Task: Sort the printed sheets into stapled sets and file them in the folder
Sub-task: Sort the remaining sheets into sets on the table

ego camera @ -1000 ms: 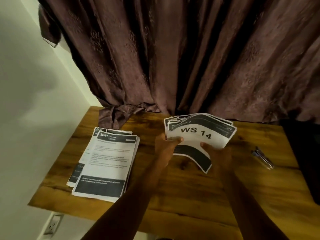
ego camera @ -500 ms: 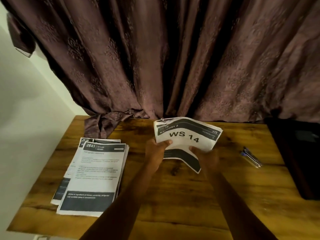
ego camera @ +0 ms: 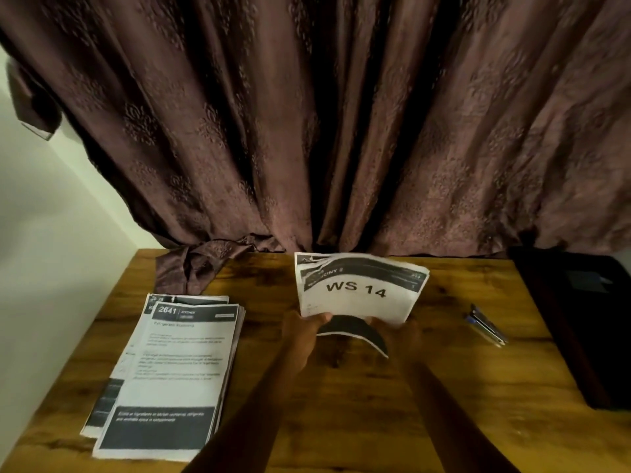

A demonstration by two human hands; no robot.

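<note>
Sheets headed "WS 14" (ego camera: 358, 291) stand nearly upright just right of the frame's centre, their lower edges gathered between both hands while the tops fan slightly apart, which looks like a way to square the bundle before fastening it. The left hand (ego camera: 304, 331) pinches the lower left corner, thumb lying across the front page, and the right hand (ego camera: 397, 332) grips the lower right corner, fingers curled behind the paper. One page's dark footer curls down below the hands, so the bundle is not yet even. In the lower left of the frame a second stack of printed sheets (ego camera: 170, 377), its top page marked "2641", lies flat on the wooden table (ego camera: 341, 421), probably set aside for sorting later. A stapler (ego camera: 486, 325) lies at the right of the frame, near the right hand, handy for the fastening step. A dark folder (ego camera: 580, 322) sits at the far right edge, likely waiting for the finished sets. Behind the table hangs a brown curtain (ego camera: 307, 114), its hem spilling onto the table's far left corner.
</note>
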